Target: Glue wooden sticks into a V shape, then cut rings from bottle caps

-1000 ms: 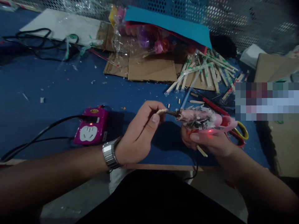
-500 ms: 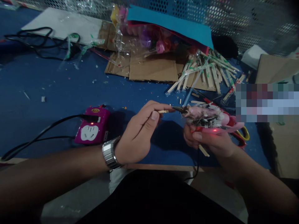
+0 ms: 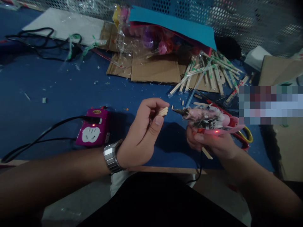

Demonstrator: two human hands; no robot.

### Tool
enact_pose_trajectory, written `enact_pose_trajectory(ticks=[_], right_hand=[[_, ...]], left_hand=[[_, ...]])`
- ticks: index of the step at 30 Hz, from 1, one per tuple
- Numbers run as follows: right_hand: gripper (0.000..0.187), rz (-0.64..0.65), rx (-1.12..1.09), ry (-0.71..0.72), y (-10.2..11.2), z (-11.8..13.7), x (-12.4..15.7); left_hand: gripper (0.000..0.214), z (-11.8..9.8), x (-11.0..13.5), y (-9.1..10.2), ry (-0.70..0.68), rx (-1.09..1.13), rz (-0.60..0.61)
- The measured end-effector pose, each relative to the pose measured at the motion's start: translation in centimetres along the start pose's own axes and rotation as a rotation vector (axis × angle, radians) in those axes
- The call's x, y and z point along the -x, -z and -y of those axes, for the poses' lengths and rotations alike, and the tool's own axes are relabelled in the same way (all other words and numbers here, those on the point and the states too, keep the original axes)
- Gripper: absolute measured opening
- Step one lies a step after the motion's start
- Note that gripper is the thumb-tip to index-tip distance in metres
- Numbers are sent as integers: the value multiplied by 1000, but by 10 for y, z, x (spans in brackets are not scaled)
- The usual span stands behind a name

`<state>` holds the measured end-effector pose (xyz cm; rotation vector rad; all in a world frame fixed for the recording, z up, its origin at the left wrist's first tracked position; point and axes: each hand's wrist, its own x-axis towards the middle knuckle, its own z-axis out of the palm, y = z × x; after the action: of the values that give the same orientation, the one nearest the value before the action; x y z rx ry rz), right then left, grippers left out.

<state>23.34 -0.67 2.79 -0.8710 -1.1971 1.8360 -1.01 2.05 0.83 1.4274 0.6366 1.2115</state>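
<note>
Between thumb and fingers, my left hand (image 3: 144,134) pinches several short wooden stick pieces (image 3: 163,111), their pale ends side by side. My right hand (image 3: 209,140) is wrapped round a pink hot glue gun (image 3: 208,118), which is matted with stringy glue and shows a small red light. Its dark nozzle (image 3: 179,111) points left at the pieces, with a small gap between. Beneath the right palm a pale wooden stick (image 3: 207,153) pokes out; whether the hand grips it is hidden. A silver watch (image 3: 113,156) circles my left wrist.
A purple power adapter (image 3: 94,127) with plugged-in black cords stands at left. Several wrapped chopsticks (image 3: 213,75) lie on cardboard (image 3: 155,69) at the back, beside bagged colourful items and a blue sheet (image 3: 172,22). Red-and-yellow-handled scissors (image 3: 246,138) lie behind the right hand.
My left hand has turned and drawn slightly away from the nozzle, its index finger lifting, so the ends of the wooden pieces now show. The glue gun has barely shifted.
</note>
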Motion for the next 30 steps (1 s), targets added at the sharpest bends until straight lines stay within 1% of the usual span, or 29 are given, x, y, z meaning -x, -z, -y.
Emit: enact_pose_trajectory(ticks=[3,6,7,10,12,16,20,24,27,30], right_hand=[[15,14,-28,-3,0,-1,0],[23,15,-43,20,-1,-1,1],[24,20,-46,27,-1,-1,2],[12,45,-39,14,0,-2,3],[9,62,-28,1,1,-2,4],[16,51,-3,-13,2,-2,5],[12,61,44,-46,4,-3,6],[17,49,62,-65,5,-4,7],[18,25,45,-55,4,-5,8],[16,21,24,-23,2,-4,7]], left_hand=[[26,-1,0,-1,14,56,-2],[22,-3,-2,-1,-30,15,28],[21,-3,-2,-1,-53,-6,34],[20,-5,-2,-2,-99,-49,48],[20,-6,-1,-2,-114,-53,48],[21,-6,-1,-2,-165,-91,54],[20,-7,-4,-2,-187,-124,49],[21,-8,-3,-2,-201,-158,40],[22,-8,-3,-2,-212,-173,42],[23,-8,-3,-2,-220,-169,40]])
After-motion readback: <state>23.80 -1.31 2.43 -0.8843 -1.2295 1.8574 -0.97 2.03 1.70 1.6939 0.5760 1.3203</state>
